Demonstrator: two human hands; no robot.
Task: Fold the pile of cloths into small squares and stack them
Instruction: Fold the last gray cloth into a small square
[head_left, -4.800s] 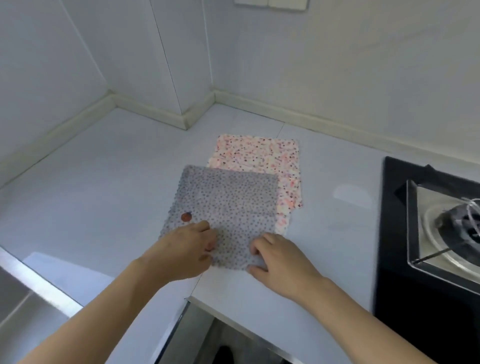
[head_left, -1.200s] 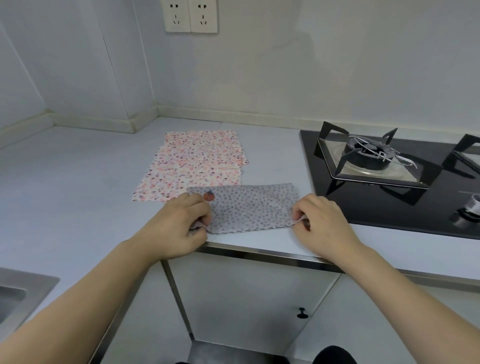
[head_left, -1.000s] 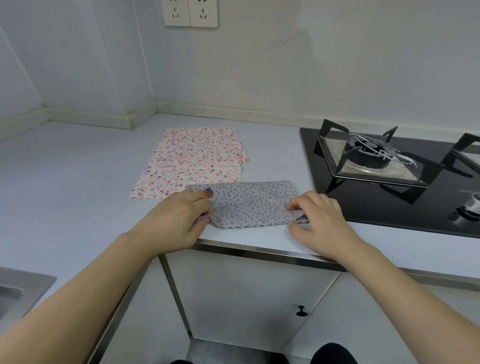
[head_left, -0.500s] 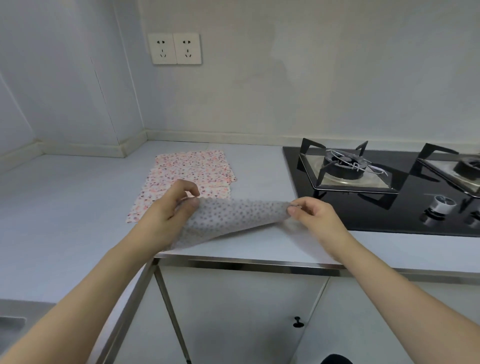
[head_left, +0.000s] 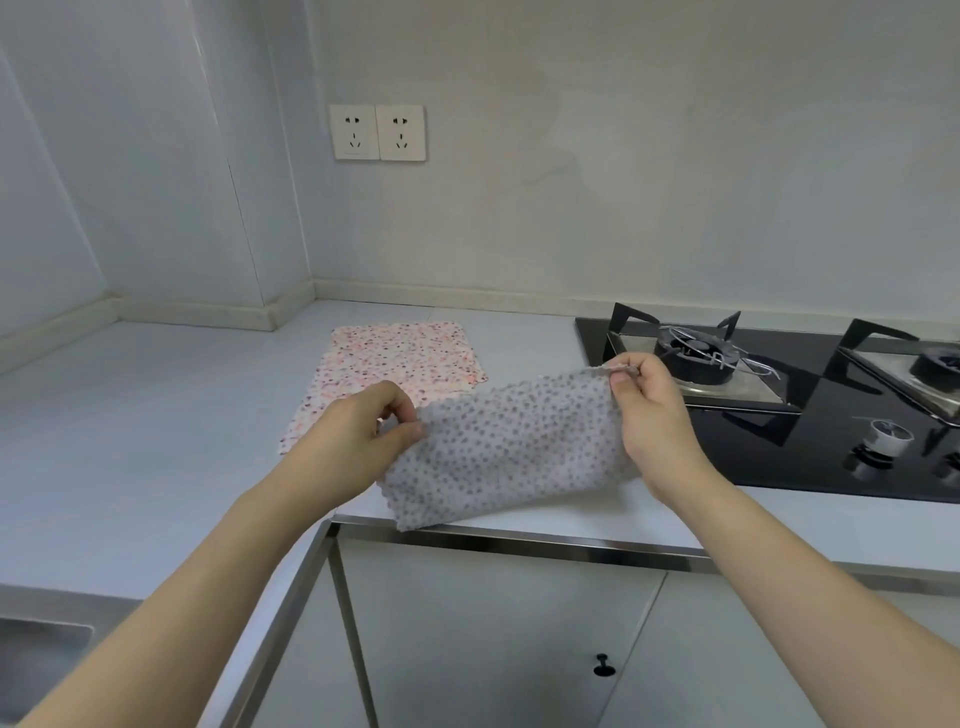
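A grey dotted cloth (head_left: 509, 447), folded into a strip, hangs in the air above the front edge of the white counter (head_left: 130, 431). My left hand (head_left: 358, 436) pinches its left end. My right hand (head_left: 649, 410) pinches its upper right corner, which is raised higher than the left. The cloth's lower edge droops to about the counter's metal front rim. Behind it a pink flowered cloth (head_left: 395, 369) lies flat on the counter, partly hidden by my left hand.
A black gas hob (head_left: 810, 447) with two burners and knobs fills the counter's right side, close to my right hand. Two wall sockets (head_left: 377, 132) sit above. A sink corner (head_left: 41, 649) shows at the lower left. Cabinet doors (head_left: 498, 639) are below the counter.
The grey cloth has left the counter: both hands lifted it by its ends, the right end rising higher. The camera view tilted upward.
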